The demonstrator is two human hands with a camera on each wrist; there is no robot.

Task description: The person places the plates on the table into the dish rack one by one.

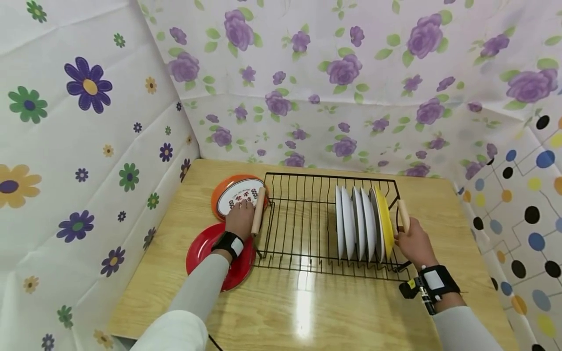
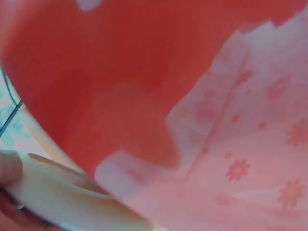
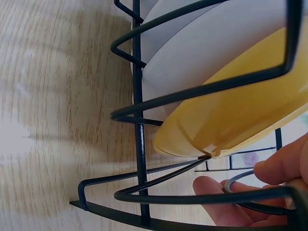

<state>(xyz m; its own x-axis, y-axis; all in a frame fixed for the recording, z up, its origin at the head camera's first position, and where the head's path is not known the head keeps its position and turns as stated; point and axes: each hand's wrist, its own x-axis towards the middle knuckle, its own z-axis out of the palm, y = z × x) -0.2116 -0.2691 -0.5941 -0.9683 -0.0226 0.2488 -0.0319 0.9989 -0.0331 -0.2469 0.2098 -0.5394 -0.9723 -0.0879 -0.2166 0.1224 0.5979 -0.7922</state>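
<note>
A black wire dish rack [image 1: 303,229] with wooden handles at both ends stands on the table. My left hand [image 1: 240,219] is at its left handle [image 1: 259,210]; the left wrist view shows fingertips [image 2: 9,168] holding the handle, with most of the hand out of frame. At the other end, my right hand [image 1: 414,243] grips the right handle [image 1: 404,216], its fingers [image 3: 216,192] by the wire loop. Several white plates [image 1: 349,224] and a yellow plate [image 1: 385,224] stand upright in the rack's right part.
Beneath my left wrist lies a red plate [image 1: 199,251], filling most of the left wrist view. Behind it is an orange-rimmed plate [image 1: 219,187] with a white printed centre. Flowered sheets [image 1: 281,136] hang behind and left of the wooden table [image 1: 351,312]; a dotted sheet [image 1: 535,234] hangs right.
</note>
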